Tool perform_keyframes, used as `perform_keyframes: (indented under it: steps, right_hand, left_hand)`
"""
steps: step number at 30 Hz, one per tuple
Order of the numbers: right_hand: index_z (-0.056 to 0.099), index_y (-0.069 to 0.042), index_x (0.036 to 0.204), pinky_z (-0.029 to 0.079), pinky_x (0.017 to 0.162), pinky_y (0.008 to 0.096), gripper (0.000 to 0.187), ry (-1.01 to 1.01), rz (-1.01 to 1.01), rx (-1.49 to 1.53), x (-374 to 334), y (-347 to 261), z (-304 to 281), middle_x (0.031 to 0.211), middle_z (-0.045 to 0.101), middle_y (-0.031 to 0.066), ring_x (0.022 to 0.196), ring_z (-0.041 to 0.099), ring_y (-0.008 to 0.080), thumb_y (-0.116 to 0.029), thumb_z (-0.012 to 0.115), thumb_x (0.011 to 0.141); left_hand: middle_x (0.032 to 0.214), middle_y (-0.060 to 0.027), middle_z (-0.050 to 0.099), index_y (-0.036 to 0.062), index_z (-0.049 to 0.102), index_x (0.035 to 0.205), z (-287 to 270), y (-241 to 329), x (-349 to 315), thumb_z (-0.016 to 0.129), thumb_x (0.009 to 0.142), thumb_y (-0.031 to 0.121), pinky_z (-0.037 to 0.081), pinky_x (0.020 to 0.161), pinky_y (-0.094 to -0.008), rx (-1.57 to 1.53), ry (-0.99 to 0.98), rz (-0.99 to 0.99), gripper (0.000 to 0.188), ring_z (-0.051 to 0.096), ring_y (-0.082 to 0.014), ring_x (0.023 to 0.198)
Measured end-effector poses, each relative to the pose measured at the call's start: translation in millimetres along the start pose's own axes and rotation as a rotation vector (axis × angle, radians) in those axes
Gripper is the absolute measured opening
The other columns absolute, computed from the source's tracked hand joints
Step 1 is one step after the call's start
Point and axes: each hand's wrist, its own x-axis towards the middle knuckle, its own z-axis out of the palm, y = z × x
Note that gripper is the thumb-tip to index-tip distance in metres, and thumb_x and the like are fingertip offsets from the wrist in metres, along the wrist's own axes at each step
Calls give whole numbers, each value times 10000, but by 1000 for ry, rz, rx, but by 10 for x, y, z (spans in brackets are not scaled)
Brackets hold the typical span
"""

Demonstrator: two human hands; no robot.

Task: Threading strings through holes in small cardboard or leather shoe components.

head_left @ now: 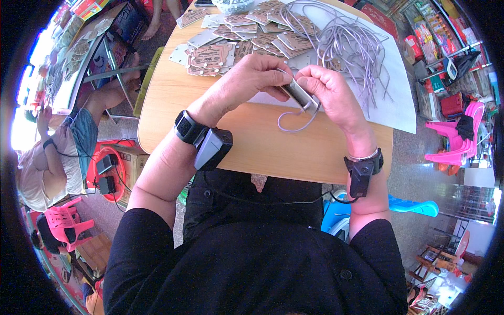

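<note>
Both hands meet over the middle of a wooden table [262, 147]. My left hand [247, 81] and my right hand [328, 89] pinch a small grey card tag [300, 95] between them. A thin grey string [296, 123] hangs from the tag in a loop above the tabletop. Beyond the hands lies a spread of several brown and grey card tags [236, 42]. A tangle of grey strings [349, 47] rests on a white sheet [399, 100] at the right.
A bowl [231, 5] stands at the table's far edge. Another person [58, 152] sits at the left beside a second table [79, 58]. A red bucket [110, 168], a cardboard box and pink plastic chairs [451, 136] stand around.
</note>
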Motion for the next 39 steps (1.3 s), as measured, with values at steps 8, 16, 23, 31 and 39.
perform_keyframes:
  steps: [8,16,23,31,39]
  right_hand:
    - [603,-2,968,471,754,249,113,120,-67,111,6,-28,49,889,610,24,849,558,75,-89,551,919]
    - [578,-29,990,488,729,263,96,100,-129,1,4,-16,53,839,616,26,789,570,90,-68,555,906]
    - [609,-59,930,492,603,353,125,196,-415,-549,-30,-70,106,722,613,109,664,608,256,-72,614,806]
    - [580,-55,880,479,602,349,67,277,-458,-678,-14,-36,123,738,618,95,662,599,249,-82,599,821]
    - [559,-33,913,490,656,265,143,457,-159,531,21,-22,-96,838,634,82,658,546,90,-163,502,925]
  left_hand:
    - [923,-105,661,-38,614,1022,19,-14,19,572,915,163,544,772,-264,-46,102,5,231,677,-179,813]
    - [916,-91,662,-27,615,1019,32,-22,21,582,906,160,545,726,-247,-58,81,1,221,675,-162,772]
    - [846,-44,654,-4,630,996,73,-48,25,568,920,182,537,658,-238,147,137,-49,210,654,-120,705]
    - [802,-36,644,0,633,946,101,-61,43,559,921,179,528,597,-235,178,160,-27,195,628,-106,623]
    - [776,-18,572,-7,601,886,102,66,-21,551,890,146,428,712,-250,379,206,204,161,510,-85,773]
